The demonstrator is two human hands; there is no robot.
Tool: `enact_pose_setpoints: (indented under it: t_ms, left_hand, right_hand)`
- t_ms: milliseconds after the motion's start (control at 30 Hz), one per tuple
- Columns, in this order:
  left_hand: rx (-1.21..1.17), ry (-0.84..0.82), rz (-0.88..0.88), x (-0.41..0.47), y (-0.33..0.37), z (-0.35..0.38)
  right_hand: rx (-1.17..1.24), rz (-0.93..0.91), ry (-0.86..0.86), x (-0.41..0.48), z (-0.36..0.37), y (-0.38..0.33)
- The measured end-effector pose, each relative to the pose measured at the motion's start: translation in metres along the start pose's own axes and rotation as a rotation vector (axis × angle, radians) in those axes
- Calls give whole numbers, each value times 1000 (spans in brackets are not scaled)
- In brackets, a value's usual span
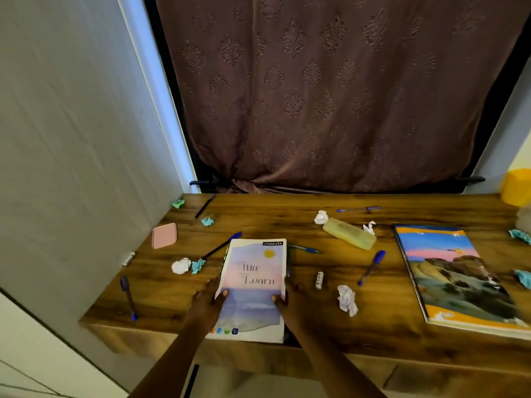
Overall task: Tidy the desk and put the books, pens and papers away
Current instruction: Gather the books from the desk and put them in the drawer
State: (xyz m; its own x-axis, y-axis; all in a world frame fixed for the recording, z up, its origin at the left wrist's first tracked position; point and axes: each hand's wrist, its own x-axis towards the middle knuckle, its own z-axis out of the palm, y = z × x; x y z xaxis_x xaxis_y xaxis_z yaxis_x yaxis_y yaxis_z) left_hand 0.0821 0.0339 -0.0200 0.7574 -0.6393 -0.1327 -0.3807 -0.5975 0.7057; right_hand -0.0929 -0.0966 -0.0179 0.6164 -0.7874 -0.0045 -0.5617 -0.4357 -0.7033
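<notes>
The head camera looks down on a wooden desk (pixel 273 216) in front of a brown patterned curtain (pixel 316 96). At the middle of its near edge lies a notebook (pixel 255 271) whose pale cover has a small dark label reading "classmate" at the top right corner, a yellow sun beneath it, and the large words "Win" and "Learn"; the smaller print between them is too blurred to read. The left hand (pixel 205 300) grips the notebook's left long edge and the right hand (pixel 290 297) its right long edge. Each thumb lies flat on the cover, and the other fingers are curled round the sides and mostly hidden beneath. The notebook thus sits between the two palms, its far end pointing toward the curtain and its near end reaching the desk's front edge. A dark edge shows along its right side; whether that is a second book cannot be told. Just beside its top left corner lies a blue-capped pen (pixel 221 246), and just beside its top right corner a blue pen (pixel 304 249). Further right are another blue pen (pixel 371 268), a yellowish pencil case (pixel 349 233) and a large book (pixel 454 280) with a landscape cover, its writing unreadable. Crumpled white paper (pixel 181 266) and teal paper (pixel 197 266) lie touching each other left of the notebook, and a white paper ball (pixel 347 300) lies near the right hand.
</notes>
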Motion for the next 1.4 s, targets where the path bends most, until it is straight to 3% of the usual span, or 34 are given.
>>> enact_pose_setpoints:
  t_ms: [100,267,400,533,600,667,733,767,800,1067,1267,1400]
  left_hand:
    - [93,7,2,6,4,4]
    - [286,-13,28,10,11,3]
    - [516,156,41,-26,39,10]
    - [42,343,370,-122,34,63]
    - [-180,132,328,-174,32,107]
    - [-436,-293,1,-206,42,146]
    - [-433,-725,-329,-220,54,176]
    - [-383,-856,-410,-222,62,190]
    - [-358,-882,-454,-221,68,210]
    - [-1152,-664,-734,-228,171,382]
    - [-1448,-403,-817,-252,229,459]
    - [-1619,-253,-805,-252,241,482]
  right_hand:
    - [-50,54,-89,17,-3,-11]
    - [-127,114,-58,9,2,-18]
    - [211,183,14,-29,-12,-26]
    - [486,277,110,-117,-30,27]
    - [703,372,157,-161,-48,71]
    - [860,570,229,-191,-79,119]
    - [951,789,233,-207,-109,169]
    - [987,864,204,-213,-123,196]
    - [1034,916,172,-217,-137,220]
    - [1200,997,97,-207,-231,371]
    - [1371,1030,182,-188,-271,436]
    - [1664,981,302,-175,-285,459]
